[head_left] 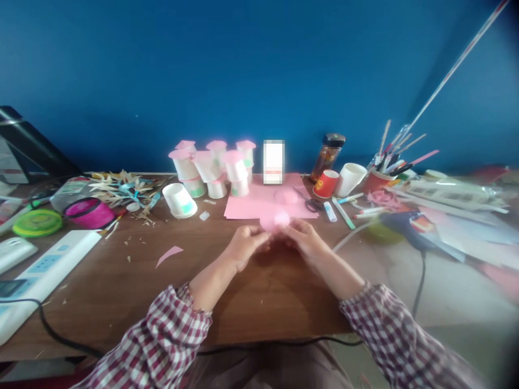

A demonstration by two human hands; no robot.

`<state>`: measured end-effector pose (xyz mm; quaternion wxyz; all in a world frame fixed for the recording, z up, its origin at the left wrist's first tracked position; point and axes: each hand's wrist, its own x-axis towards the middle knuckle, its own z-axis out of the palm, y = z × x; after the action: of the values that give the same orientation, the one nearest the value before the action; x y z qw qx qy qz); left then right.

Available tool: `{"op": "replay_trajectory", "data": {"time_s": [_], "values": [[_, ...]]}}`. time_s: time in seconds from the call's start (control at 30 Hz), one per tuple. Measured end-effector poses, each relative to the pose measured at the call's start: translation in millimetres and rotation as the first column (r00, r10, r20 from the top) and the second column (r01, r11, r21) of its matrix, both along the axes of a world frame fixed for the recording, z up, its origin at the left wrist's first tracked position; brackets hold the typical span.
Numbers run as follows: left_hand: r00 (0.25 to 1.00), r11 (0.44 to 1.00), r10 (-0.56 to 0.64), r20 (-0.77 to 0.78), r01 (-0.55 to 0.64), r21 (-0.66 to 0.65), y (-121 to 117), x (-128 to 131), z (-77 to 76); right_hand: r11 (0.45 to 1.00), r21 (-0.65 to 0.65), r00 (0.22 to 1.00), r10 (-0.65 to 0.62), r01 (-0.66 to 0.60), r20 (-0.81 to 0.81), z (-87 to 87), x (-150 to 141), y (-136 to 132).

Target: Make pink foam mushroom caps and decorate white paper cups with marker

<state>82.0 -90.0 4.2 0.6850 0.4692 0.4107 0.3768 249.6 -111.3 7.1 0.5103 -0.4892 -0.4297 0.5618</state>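
My left hand [246,246] and my right hand [307,239] meet over the brown desk. Between them is a small, round-looking piece of pink paper [269,220], pinched at its left and right edges. Glare and blur hide its exact shape. Just behind it lie pink paper sheets [243,206], with another rounded pink piece [286,195] on top. Scissors [314,205] rest at the sheets' right edge, beside a small glue stick [330,212]. To the left stand several stacked white paper cups [218,188] with pink paper tops.
A lone white cup [178,200] stands left of the stack. Right of the sheets are a red cup [325,183], a white cup [351,179] and a dark-capped bottle [327,156]. A glue gun [409,227] trails a cord. A power strip [48,270] lies left.
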Motion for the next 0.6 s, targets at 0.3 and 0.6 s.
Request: {"op": "replay_trajectory", "data": {"time_s": [0.3, 0.6], "values": [[1.000, 0.999, -0.004, 0.001, 0.004, -0.048, -0.4, 1.0, 1.8, 1.000, -0.022, 1.000, -0.017, 0.018, 0.005, 1.4, -1.4, 0.8], [1.000, 0.999, 0.008, -0.008, -0.009, -0.044, -1.3, 2.0, 1.1, 0.999, -0.045, 0.999, -0.026, 0.028, 0.026, 4.3, -2.9, 0.1]]}}
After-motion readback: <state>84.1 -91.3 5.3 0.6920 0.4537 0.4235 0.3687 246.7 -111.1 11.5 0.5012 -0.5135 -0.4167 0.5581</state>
